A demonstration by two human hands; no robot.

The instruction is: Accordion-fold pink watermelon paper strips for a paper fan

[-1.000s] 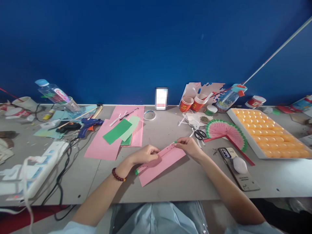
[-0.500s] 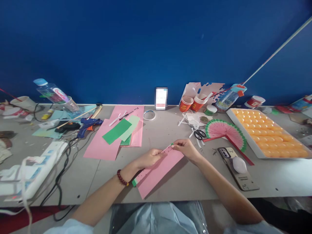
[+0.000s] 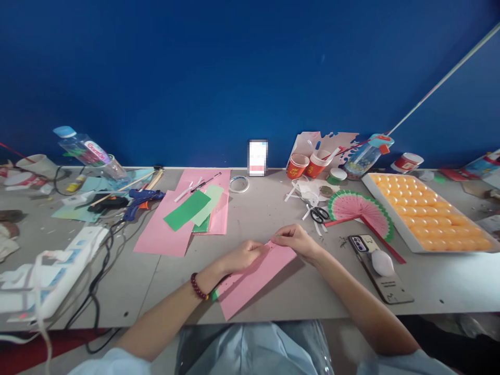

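Note:
Both hands grip the far edge of a pink sheet of paper (image 3: 255, 279) held slanting just over the table's front part. My left hand (image 3: 246, 253) is closed on its upper edge near the middle. The thumb and fingers of my right hand (image 3: 295, 239) pinch its upper right corner. Dark dots mark a narrow folded strip along the edge, and a bit of green border (image 3: 214, 295) shows at the lower left end. Right of my hands lies a pink and green paper fan (image 3: 359, 208) that looks like a watermelon slice, with red sticks. Black-handled scissors (image 3: 319, 214) lie beside it.
Pink sheets (image 3: 164, 234) and green paper (image 3: 187, 210) lie at the left, near a blue glue gun (image 3: 140, 203) and a white power strip (image 3: 70, 276). A tape roll (image 3: 239, 184), red paper cups (image 3: 299, 166), a phone (image 3: 378, 268) and a tray of orange balls (image 3: 429, 213) stand around.
The far edge has turned over toward me, so its green border at the right end no longer shows. My right fingers have shifted slightly left along the edge.

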